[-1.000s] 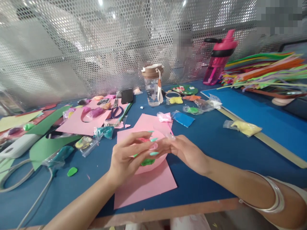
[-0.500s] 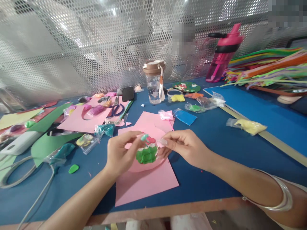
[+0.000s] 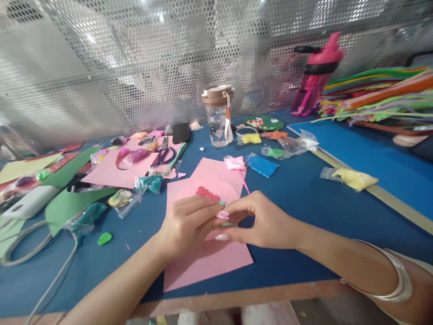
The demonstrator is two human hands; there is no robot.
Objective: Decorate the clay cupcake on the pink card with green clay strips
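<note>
Between the fingertips of both hands is a small piece of light pink clay (image 3: 223, 215). My left hand (image 3: 189, 221) pinches it from the left, its fingers stretched across the paper. From the right, my right hand (image 3: 262, 221) touches the same piece with curled fingers, its thumb lower down. Beneath them lies pink paper (image 3: 216, 266) with a rounded pink shape on it. Just beyond my left fingers, flattened red clay pieces (image 3: 207, 193) show on that shape. My hands now cover the green clay part.
Behind the paper are a bag of pink clay (image 3: 234, 162), a blue packet (image 3: 261, 164) and a clear cup (image 3: 217, 117). Scissors (image 3: 165, 153), teal clay bags (image 3: 149, 183) and coloured paper are to the left. A yellow clay bag (image 3: 355, 179) lies right, near a pink bottle (image 3: 316, 74).
Both hands have come down and closer together over the paper, meeting around the pink clay. The green clay part is now hidden, while more of the red pieces shows.
</note>
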